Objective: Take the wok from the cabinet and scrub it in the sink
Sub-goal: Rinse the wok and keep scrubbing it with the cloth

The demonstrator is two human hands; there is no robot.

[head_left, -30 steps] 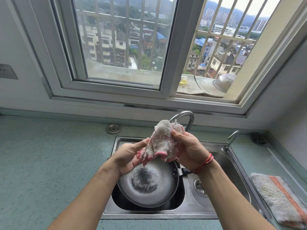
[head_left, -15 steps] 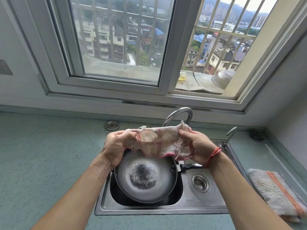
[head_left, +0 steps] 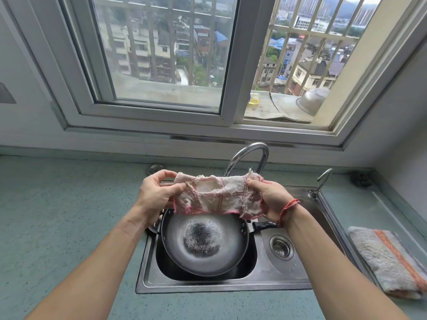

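1 left hand [head_left: 157, 195] pinched the left edge of 1 frayed cloth [head_left: 219, 196], fingers curled on it. 1 wok [head_left: 205, 243] sat in the left basin of 1 sink [head_left: 231, 284], below the cloth, handle pointing right. 1 right hand [head_left: 270, 199] pinched the cloth's right edge. 1 towel [head_left: 388, 259] lay on the counter, far right.

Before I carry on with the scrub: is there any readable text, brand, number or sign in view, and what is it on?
No text can be quoted with confidence.
Sink: a small stamped brand mark on the front rim, too blurred to read.
Cloth: checked pattern only, no lettering.
Wok: no marking visible.
Folded towel: an orange stripe, no words.
Buildings outside: any signs are too small to read.
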